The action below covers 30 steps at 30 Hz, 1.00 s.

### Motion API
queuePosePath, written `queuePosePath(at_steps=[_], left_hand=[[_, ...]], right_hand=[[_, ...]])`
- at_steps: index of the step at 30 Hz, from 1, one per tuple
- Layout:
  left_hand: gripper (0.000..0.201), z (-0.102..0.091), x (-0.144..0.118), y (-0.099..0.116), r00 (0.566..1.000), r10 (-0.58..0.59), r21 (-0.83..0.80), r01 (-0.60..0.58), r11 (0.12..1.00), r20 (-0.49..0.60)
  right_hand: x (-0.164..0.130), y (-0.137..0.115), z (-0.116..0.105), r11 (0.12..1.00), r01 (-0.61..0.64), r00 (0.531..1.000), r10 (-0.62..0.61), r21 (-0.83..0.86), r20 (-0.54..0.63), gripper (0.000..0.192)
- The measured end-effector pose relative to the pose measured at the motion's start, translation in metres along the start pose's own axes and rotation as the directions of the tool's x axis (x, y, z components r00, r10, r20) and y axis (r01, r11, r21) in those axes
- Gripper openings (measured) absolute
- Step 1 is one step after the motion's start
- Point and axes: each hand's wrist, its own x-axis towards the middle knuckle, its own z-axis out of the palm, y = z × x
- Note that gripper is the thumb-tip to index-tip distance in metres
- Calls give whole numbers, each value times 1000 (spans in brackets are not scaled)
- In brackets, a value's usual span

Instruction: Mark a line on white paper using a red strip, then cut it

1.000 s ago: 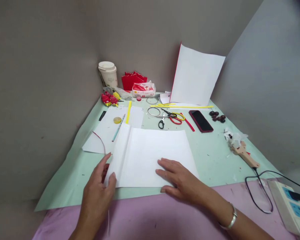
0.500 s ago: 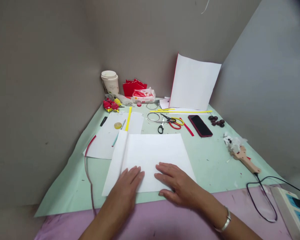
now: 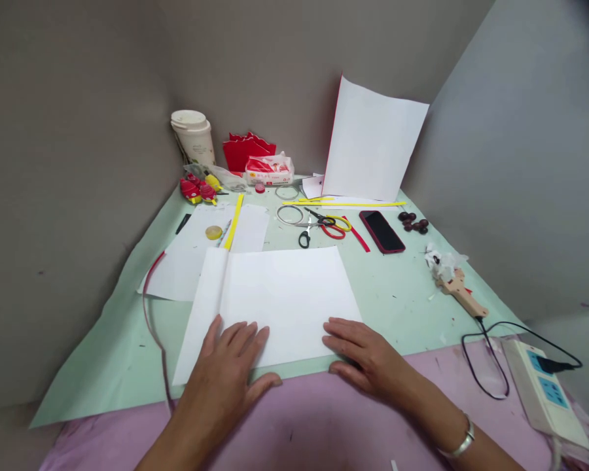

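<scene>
A white sheet of paper [image 3: 285, 288] lies in front of me, with a narrow raised fold or strip along its left side. My left hand [image 3: 226, 373] rests palm down on its lower left part, fingers spread and thumb stretched out past the near edge. At the lower right corner, my right hand [image 3: 366, 353] touches the paper with fingers extended; nothing is in it. A yellow strip [image 3: 234, 222] sticks out from the paper's top left corner, over another white sheet [image 3: 177, 275] lying behind.
Scissors [image 3: 331, 222] lie beyond the paper, near a phone [image 3: 381, 231]. A glue gun [image 3: 461, 294] and its cord lie at right by a power strip [image 3: 544, 386]. A paper cup [image 3: 194, 137], tissue pack [image 3: 269, 170] and white-faced board [image 3: 375, 140] stand at the back.
My hands have moved apart: the left thumb has swung outward and the right hand is closer to the paper's right edge. The whole view has shifted slightly.
</scene>
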Motion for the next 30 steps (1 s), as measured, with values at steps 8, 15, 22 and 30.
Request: queuePosePath(at_steps=[8, 15, 22, 30], left_hand=[[58, 15, -5, -2, 999, 36, -82, -36, 996, -10], [58, 18, -8, -6, 1000, 26, -78, -26, 997, -11], [52, 10, 14, 2, 1000, 14, -27, -14, 1000, 5], [51, 22, 41, -3, 1000, 27, -1, -27, 1000, -12]], right_hand=[[-15, 6, 3, 999, -11, 998, 13, 37, -61, 31], [-16, 6, 4, 999, 8, 994, -3, 44, -106, 27], [-14, 7, 0, 1000, -18, 995, 18, -7, -95, 27], [-27, 14, -7, 991, -86, 987, 71, -99, -147, 30]])
